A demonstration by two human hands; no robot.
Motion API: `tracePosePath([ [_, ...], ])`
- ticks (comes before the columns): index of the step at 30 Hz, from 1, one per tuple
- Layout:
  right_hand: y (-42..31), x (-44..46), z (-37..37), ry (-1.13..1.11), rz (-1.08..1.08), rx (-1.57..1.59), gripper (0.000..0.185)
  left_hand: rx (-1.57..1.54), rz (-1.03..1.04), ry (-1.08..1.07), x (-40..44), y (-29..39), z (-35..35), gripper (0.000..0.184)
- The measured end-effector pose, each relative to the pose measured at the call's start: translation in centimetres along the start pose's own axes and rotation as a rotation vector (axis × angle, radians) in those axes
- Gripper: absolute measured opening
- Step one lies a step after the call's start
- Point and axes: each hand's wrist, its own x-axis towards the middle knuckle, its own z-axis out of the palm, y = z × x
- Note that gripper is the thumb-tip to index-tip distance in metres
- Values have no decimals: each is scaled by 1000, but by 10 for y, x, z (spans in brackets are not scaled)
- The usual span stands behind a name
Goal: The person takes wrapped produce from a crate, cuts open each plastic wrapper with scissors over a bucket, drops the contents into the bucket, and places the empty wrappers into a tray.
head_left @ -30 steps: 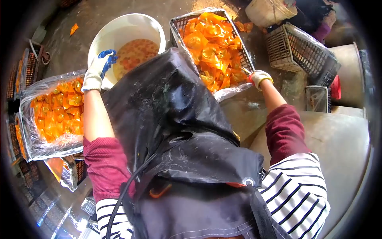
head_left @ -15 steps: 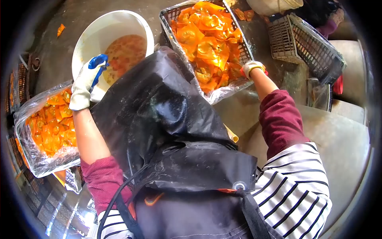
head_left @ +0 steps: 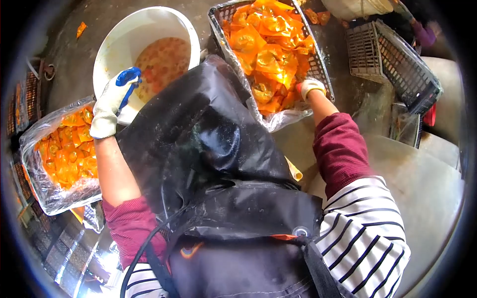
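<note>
My left hand, in a white glove with blue fingertips, is at the near left rim of a white bucket. Its fingers are curled together; whatever they hold is hidden. Reddish chunks in liquid lie in the bucket. My right hand, gloved in white with red at the fingers, reaches into the near right corner of a plastic-lined black crate of orange packets. Its fingertips are hidden among the packets. A second lined crate of orange packets stands at the left.
A black crate leans against a pale crate at the upper right. Behind them are a pale bucket and another person's arm. An orange scrap lies on the floor. My black apron covers the middle.
My right hand has moved from the crate's near right edge in among the packets. My left hand stays by the bucket, its fingers now curled. The view has shifted slightly.
</note>
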Motion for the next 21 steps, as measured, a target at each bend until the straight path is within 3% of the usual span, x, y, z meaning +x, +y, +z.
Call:
tracePosePath([
  [2, 15, -17, -3, 44, -141, -211, 33, -55, 29, 9, 0, 6, 2, 35],
  [7, 36, -39, -8, 142, 7, 166, 42, 36, 40, 18, 6, 10, 4, 34],
  [10, 47, -70, -16, 201, -42, 330, 47, -7, 74, 15, 7, 11, 7, 34],
  [11, 55, -66, -9, 325, -96, 279, 46, -2, 95, 17, 7, 11, 6, 34],
  [14, 59, -80, -27, 251, -28, 296, 44, 39, 180, 63, 7, 9, 3, 37],
  [18, 40, -107, -62, 351, -118, 169, 34, -48, 294, 115, 0, 21, 5, 34],
  [21, 24, -113, -80, 565, -280, 41, 29, -36, 160, 93, -21, 66, 18, 40],
])
